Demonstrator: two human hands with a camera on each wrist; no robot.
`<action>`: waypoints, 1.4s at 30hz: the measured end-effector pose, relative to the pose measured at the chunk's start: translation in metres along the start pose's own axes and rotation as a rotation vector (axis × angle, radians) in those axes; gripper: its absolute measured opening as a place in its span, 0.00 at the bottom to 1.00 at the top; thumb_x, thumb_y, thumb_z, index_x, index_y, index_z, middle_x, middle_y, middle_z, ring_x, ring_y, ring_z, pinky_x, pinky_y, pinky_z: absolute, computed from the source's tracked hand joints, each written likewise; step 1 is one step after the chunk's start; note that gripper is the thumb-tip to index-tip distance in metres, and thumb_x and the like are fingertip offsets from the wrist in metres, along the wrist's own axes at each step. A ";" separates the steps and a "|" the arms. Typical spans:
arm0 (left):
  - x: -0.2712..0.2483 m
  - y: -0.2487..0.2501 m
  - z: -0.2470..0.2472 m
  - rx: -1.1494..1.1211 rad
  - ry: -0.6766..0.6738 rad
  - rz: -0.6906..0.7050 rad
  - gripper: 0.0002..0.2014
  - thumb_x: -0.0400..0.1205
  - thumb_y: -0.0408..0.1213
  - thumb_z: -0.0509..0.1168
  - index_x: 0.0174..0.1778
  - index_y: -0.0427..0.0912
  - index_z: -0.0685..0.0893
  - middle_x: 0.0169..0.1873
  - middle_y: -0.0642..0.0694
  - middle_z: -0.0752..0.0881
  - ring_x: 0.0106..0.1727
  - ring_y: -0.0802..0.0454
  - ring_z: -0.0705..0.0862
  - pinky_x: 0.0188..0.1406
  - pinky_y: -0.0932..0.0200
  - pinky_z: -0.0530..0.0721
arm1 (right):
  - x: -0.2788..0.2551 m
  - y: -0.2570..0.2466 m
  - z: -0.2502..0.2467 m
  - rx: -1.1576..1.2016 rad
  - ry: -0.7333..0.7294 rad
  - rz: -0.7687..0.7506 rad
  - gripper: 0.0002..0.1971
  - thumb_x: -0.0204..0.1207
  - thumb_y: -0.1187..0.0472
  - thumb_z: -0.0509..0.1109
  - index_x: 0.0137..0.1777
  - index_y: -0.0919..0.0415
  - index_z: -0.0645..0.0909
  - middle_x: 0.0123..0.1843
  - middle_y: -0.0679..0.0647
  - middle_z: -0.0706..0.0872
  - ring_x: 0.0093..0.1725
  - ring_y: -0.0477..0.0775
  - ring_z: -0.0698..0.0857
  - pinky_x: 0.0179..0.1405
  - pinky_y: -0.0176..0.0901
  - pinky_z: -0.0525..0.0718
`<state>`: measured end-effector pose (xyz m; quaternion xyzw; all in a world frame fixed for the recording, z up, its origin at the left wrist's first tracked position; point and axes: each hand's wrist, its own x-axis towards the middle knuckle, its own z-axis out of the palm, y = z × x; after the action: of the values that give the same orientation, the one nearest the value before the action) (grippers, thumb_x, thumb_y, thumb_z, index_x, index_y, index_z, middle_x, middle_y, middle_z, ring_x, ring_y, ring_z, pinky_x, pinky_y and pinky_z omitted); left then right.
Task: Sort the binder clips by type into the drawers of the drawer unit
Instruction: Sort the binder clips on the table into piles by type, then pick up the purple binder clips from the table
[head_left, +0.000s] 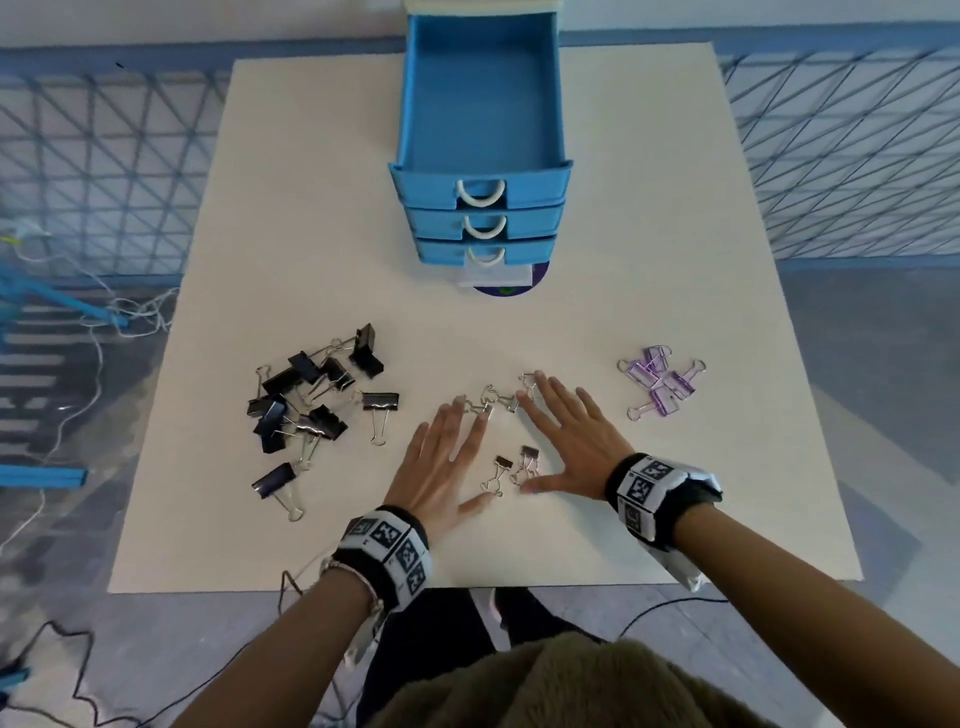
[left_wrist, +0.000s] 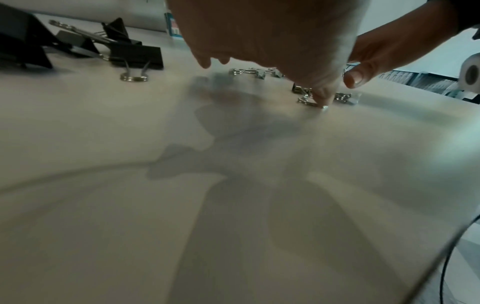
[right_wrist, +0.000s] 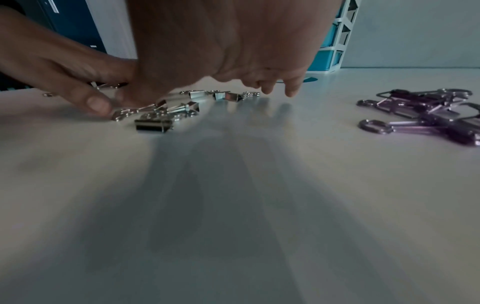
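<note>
Both hands, the left hand (head_left: 451, 457) and right hand (head_left: 570, 435), are lying flat and open around the silver clips (head_left: 511, 457), holding nothing, apparently herding them together. The top drawer (head_left: 480, 166) is standing open, probably waiting for them.

I see a cream tabletop (head_left: 322, 218) filling the middle of the head view. Beyond its far edge on both sides runs a blue lattice railing (head_left: 841, 156). A purple round sticker (head_left: 511, 291) lies on the tabletop, partly covered. Left of the table, white cords (head_left: 78, 332) trail over the grey floor (head_left: 857, 374), and a black cable (head_left: 78, 670) snakes across the floor at the near left corner.
</note>
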<state>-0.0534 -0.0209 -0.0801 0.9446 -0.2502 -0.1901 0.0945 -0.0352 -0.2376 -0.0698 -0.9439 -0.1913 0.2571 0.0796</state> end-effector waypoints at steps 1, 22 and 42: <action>0.003 0.002 0.000 -0.002 -0.012 -0.002 0.45 0.77 0.59 0.59 0.78 0.49 0.33 0.78 0.40 0.30 0.81 0.44 0.35 0.76 0.50 0.36 | 0.000 0.000 0.001 -0.005 -0.012 0.005 0.59 0.45 0.17 0.29 0.74 0.53 0.25 0.77 0.55 0.26 0.83 0.59 0.40 0.82 0.59 0.42; 0.027 0.035 -0.013 0.039 0.113 0.031 0.31 0.69 0.45 0.75 0.67 0.42 0.74 0.63 0.35 0.81 0.59 0.39 0.83 0.45 0.51 0.87 | -0.013 -0.017 0.003 0.191 0.185 0.099 0.32 0.73 0.47 0.70 0.74 0.59 0.67 0.77 0.65 0.67 0.73 0.65 0.72 0.66 0.59 0.75; 0.031 0.039 -0.016 -0.002 -0.057 0.085 0.26 0.85 0.39 0.51 0.79 0.41 0.54 0.80 0.42 0.58 0.81 0.47 0.55 0.80 0.53 0.57 | -0.024 -0.005 0.009 0.110 0.189 0.010 0.32 0.68 0.42 0.70 0.68 0.60 0.75 0.72 0.64 0.77 0.68 0.63 0.80 0.63 0.58 0.81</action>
<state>-0.0388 -0.0692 -0.0645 0.9273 -0.2922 -0.2132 0.0964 -0.0605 -0.2425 -0.0654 -0.9590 -0.1638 0.1777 0.1478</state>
